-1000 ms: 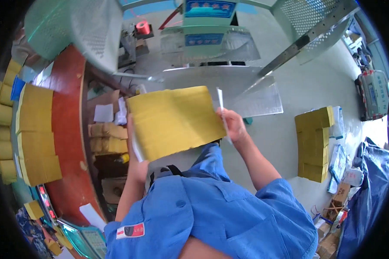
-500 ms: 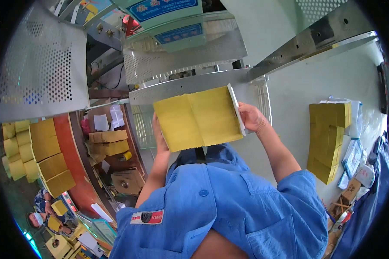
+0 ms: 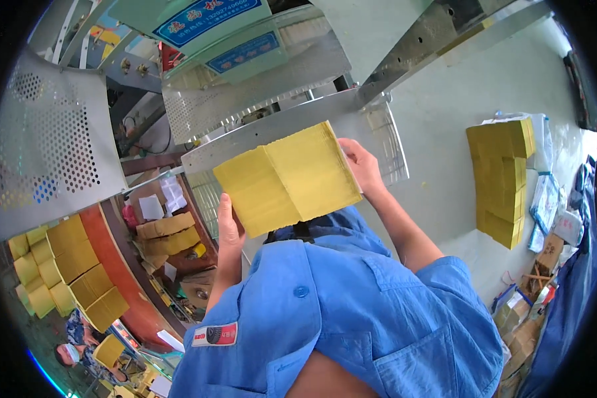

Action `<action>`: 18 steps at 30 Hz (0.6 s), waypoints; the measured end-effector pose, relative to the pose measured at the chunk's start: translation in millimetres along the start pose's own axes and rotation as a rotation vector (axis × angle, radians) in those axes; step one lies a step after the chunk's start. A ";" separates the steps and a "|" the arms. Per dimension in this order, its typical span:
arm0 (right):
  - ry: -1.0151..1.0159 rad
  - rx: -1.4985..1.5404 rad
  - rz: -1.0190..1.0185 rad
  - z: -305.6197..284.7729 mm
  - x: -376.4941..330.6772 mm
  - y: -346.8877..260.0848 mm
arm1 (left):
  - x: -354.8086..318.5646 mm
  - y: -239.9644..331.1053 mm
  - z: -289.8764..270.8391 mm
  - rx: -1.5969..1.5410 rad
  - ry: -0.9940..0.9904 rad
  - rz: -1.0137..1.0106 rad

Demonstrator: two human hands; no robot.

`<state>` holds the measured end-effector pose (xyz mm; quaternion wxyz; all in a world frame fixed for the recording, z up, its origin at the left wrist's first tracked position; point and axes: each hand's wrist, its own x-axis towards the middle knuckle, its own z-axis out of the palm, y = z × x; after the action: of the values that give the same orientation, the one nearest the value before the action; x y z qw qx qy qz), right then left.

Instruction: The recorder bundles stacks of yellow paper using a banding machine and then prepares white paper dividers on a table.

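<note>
The person in the blue work shirt [image 3: 351, 312] holds a thick stack of yellow sheets [image 3: 288, 178] up in front of the chest, just below the slanted metal shelf [image 3: 278, 129] of the machine. The left hand [image 3: 229, 229] clamps the stack's near left corner, with the thumb lying up along its edge; the fingers behind are hidden. The right hand [image 3: 361, 166] grips the stack's far right edge, fingers curled around it. Both hands are closed on the stack, one at each end, and it hangs tilted in the air, resting on nothing.

Taking the metal shelf as the mark: the stack sits right under its front lip but, as far as I can tell, does not touch it. Well off to the right of the shelf a pile of the same yellow sheets [image 3: 504, 179] stands on the pale table [image 3: 444, 172]. Down to the left of the shelf, rows of yellow bundles [image 3: 73, 265] line a curved red-brown bench [image 3: 123, 265], and a few brown cartons [image 3: 166, 229] lie closer in.

Judging by this, the work is mid-way: one stack is picked up and held square between the hands, not yet set down on the shelf or on any pile. Much yellow stock lies stacked on both sides; which of it is finished and which is waiting I cannot tell.
</note>
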<state>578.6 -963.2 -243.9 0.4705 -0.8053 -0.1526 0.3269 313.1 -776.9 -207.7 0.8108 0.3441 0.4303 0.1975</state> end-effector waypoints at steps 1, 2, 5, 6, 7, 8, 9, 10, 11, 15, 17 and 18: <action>0.007 0.003 0.003 2.0 -4.2 -1.2 | 1.4 -0.1 -5.6 0.069 -0.023 0.023; 0.056 -0.127 -0.136 1.2 -5.8 -3.1 | 4.6 -0.1 -7.0 0.132 -0.049 0.048; 0.132 -0.251 -0.359 0.7 -6.7 -2.0 | 7.5 8.8 -14.2 0.219 -0.108 0.039; 0.153 -0.241 -0.444 0.2 -7.0 -3.5 | 9.5 10.1 -17.4 0.218 -0.114 0.036; 0.158 -0.244 -0.442 -2.6 -8.3 -6.4 | 12.3 11.3 -20.2 0.260 -0.130 0.020; 0.007 -0.032 -0.251 -5.9 -11.5 -19.9 | 14.2 14.0 -21.7 0.305 -0.146 0.005; -0.143 0.180 -0.058 -6.7 -13.1 -27.1 | 14.3 15.5 -22.2 0.306 -0.151 0.001; -0.138 0.181 -0.055 -6.8 -12.0 -23.8 | 13.3 17.0 -21.8 0.316 -0.157 -0.013; -0.190 0.257 -0.043 -11.1 -10.0 -22.0 | 12.7 19.6 -18.3 0.325 -0.166 -0.021; -0.266 0.350 0.068 -27.0 -18.1 -45.4 | 12.8 24.4 -13.8 0.362 -0.185 0.002; -0.278 0.297 0.009 -27.4 -16.5 -38.4 | 13.9 25.8 -14.3 0.385 -0.180 -0.015; -0.290 0.244 -0.048 -28.0 -15.8 -37.1 | 14.5 25.9 -14.6 0.383 -0.182 -0.014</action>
<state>587.9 -971.4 -196.4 0.5455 -0.6827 -0.1969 0.4444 308.3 -744.5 -202.7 0.7675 0.5051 0.3876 0.0746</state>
